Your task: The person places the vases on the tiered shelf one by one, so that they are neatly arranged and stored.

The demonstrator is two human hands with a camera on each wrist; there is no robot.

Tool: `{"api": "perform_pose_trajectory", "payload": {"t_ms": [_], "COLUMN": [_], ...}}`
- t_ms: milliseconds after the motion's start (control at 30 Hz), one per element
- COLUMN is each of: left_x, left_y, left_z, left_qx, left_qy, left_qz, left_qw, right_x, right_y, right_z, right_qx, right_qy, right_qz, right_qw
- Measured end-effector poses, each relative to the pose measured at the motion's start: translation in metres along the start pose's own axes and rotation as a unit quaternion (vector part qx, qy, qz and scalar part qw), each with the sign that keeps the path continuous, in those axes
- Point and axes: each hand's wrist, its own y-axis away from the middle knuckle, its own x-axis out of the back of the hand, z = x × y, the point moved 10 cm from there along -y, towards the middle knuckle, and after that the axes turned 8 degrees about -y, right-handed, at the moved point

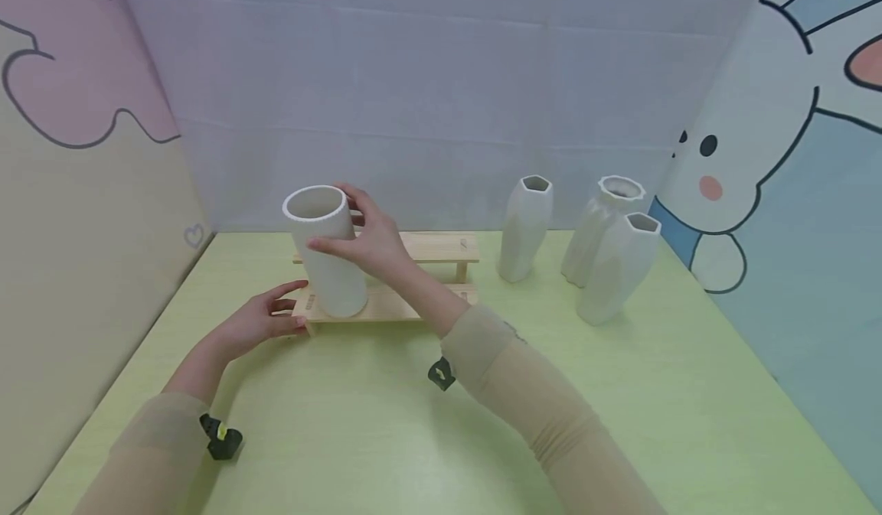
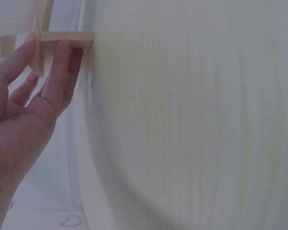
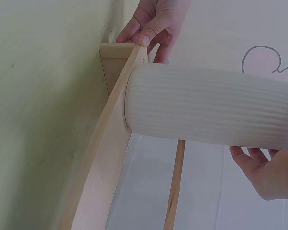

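A tall white ribbed vase (image 1: 329, 255) stands upright at the left end of the lower step of a two-tier wooden rack (image 1: 386, 304). My right hand (image 1: 375, 239) grips the vase near its rim, thumb at the front and fingers around the far side. In the right wrist view, the base of the ribbed vase (image 3: 206, 105) meets the plank. My left hand (image 1: 258, 322) holds the left end of the lower step. In the left wrist view, its thumb lies at the plank and its fingers (image 2: 60, 72) reach the rack's leg (image 2: 67, 38).
Right of the rack stands a white faceted vase (image 1: 527, 232). Farther right are a white vase with a flared, scalloped rim (image 1: 599, 228) and another faceted vase (image 1: 616, 270) in front of it. Printed walls enclose the light green table (image 1: 386, 423) on three sides.
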Motion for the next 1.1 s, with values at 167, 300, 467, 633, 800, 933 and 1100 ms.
{"api": "perform_pose_trajectory", "payload": {"t_ms": [167,300,467,633,800,933,1100], "left_x": [0.000,0.001,0.001,0.002,0.004,0.002,-0.001], "left_y": [0.002,0.002,0.002,0.003,0.003,0.003,0.002], "left_z": [0.000,0.001,0.001,-0.003,-0.004,-0.001,0.004], "left_qx": [-0.002,-0.005,-0.005,-0.005,-0.006,-0.007,-0.009], "left_qy": [-0.002,0.000,-0.003,0.005,0.010,0.010,0.010], "left_qz": [0.000,0.003,0.003,0.005,0.009,0.008,0.001], "left_qw": [1.0000,1.0000,1.0000,1.0000,0.9999,0.9999,0.9999], "right_x": [-0.003,-0.003,-0.002,-0.001,0.004,0.013,0.025], "right_y": [-0.001,-0.001,0.001,0.003,0.009,0.014,0.021], "right_z": [0.001,0.001,-0.001,-0.003,-0.009,-0.013,-0.018], "right_qx": [-0.003,-0.004,-0.002,0.005,0.011,0.016,0.018], "right_qy": [0.007,0.013,0.012,0.010,0.011,0.001,0.005], "right_qz": [-0.007,-0.015,-0.029,-0.041,-0.051,-0.058,-0.070], "right_qw": [1.000,1.000,0.999,0.999,0.999,0.998,0.997]}}
